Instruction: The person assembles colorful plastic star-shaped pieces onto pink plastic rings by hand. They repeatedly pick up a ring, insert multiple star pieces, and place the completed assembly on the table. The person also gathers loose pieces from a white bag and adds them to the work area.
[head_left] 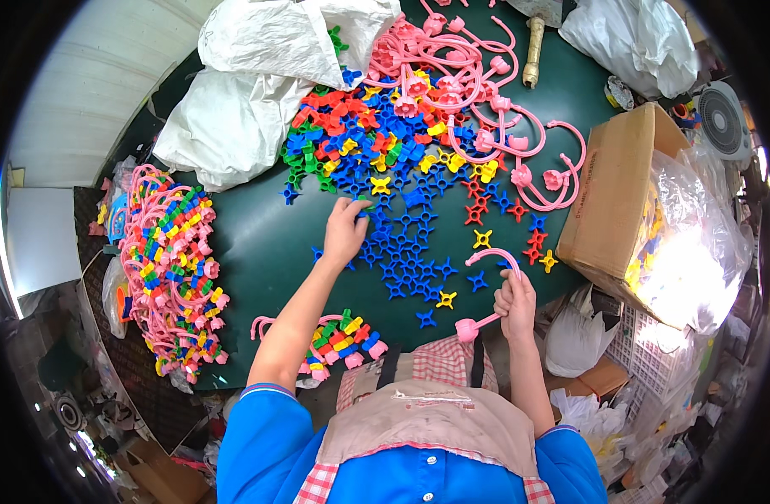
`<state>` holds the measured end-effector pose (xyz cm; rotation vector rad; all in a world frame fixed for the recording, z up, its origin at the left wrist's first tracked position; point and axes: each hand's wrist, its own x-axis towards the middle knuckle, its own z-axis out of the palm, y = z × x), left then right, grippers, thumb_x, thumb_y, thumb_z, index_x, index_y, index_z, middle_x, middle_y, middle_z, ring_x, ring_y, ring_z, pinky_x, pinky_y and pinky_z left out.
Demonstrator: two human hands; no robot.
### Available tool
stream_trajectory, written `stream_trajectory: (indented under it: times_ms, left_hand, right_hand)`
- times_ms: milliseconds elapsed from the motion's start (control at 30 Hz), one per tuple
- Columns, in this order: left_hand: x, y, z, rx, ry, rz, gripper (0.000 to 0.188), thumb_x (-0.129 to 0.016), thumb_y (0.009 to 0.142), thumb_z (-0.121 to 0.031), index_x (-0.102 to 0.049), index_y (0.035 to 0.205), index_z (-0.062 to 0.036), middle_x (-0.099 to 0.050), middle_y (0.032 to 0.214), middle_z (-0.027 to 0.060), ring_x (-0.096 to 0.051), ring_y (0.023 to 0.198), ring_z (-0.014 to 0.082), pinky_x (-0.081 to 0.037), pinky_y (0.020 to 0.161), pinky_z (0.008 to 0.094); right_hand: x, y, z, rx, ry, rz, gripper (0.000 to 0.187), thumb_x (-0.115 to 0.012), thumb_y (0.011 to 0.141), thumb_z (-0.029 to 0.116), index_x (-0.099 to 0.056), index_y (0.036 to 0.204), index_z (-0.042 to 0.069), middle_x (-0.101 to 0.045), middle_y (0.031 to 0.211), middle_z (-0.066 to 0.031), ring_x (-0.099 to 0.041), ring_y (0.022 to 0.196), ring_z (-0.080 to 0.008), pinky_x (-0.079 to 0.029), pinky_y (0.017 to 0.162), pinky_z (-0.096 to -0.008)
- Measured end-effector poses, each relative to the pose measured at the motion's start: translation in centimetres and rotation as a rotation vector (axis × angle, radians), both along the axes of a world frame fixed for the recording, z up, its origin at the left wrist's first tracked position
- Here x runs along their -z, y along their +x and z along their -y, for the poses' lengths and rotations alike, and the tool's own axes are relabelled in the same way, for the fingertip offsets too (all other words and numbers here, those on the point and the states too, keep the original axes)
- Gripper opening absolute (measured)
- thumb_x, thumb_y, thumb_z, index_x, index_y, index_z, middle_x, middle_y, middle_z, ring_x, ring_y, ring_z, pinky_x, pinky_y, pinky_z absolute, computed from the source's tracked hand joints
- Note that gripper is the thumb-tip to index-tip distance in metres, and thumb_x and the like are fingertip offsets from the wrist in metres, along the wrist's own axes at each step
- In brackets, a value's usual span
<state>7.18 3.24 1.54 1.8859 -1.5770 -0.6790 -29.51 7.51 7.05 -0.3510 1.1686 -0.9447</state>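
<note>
My left hand (pixel 344 231) reaches out over the dark green table (pixel 259 252) and pinches at small blue star-shaped plastic pieces (pixel 406 252) spread across its middle. My right hand (pixel 516 304) is closed on a curved pink plastic tube (pixel 488 286) with a flower-shaped end near the table's front edge. A finished pink tube strung with coloured pieces (pixel 339 336) lies in front of me. Beyond the blue stars lies a heap of mixed red, blue, green and yellow pieces (pixel 360 139).
Empty pink tubes (pixel 477 92) pile up at the far side. A stack of strung tubes (pixel 170 269) lies at the left. White bags (pixel 259 76) sit at the back left. A cardboard box with a plastic liner (pixel 645 218) stands at the right, beside a small fan (pixel 722 119).
</note>
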Motion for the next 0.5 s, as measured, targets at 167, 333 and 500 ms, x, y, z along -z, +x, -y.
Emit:
stream_trajectory:
  times_ms: [167, 333, 500]
  left_hand:
    - [0.9, -2.6, 4.7, -0.014, -0.138, 0.127, 0.028, -0.063, 0.084, -0.005, -0.068, 0.112, -0.0073, -0.06, 0.109, 0.0172, -0.063, 0.091, 0.0391, -0.052, 0.078, 0.0444]
    - [2.5, -2.8, 7.2, 0.181, 0.078, 0.479, 0.019, -0.063, 0.079, -0.004, -0.063, 0.097, -0.009, -0.058, 0.102, 0.0166, -0.066, 0.085, 0.0399, -0.054, 0.069, 0.0514]
    - [3.6, -1.5, 6.7, 0.38, 0.095, 0.543, 0.019, -0.066, 0.076, -0.004, -0.066, 0.095, -0.0091, -0.06, 0.112, 0.0157, -0.067, 0.085, 0.0389, -0.055, 0.07, 0.0496]
  right_hand:
    - [-0.6, 0.7, 0.8, 0.056, -0.01, 0.065, 0.025, -0.045, 0.108, 0.026, -0.057, 0.11, 0.005, -0.029, 0.063, 0.0062, -0.025, 0.047, -0.0024, -0.02, 0.041, -0.0194]
    - [-0.8, 2.2, 0.9, 0.113, -0.162, -0.177, 0.036, -0.04, 0.11, 0.026, -0.055, 0.129, 0.0, -0.03, 0.065, 0.0055, -0.028, 0.054, -0.0034, -0.025, 0.051, -0.0208]
    - [-0.1, 2.9, 1.1, 0.145, -0.258, -0.215, 0.031, -0.042, 0.109, 0.023, -0.059, 0.118, -0.001, -0.029, 0.065, 0.0068, -0.026, 0.053, -0.0023, -0.023, 0.049, -0.0211]
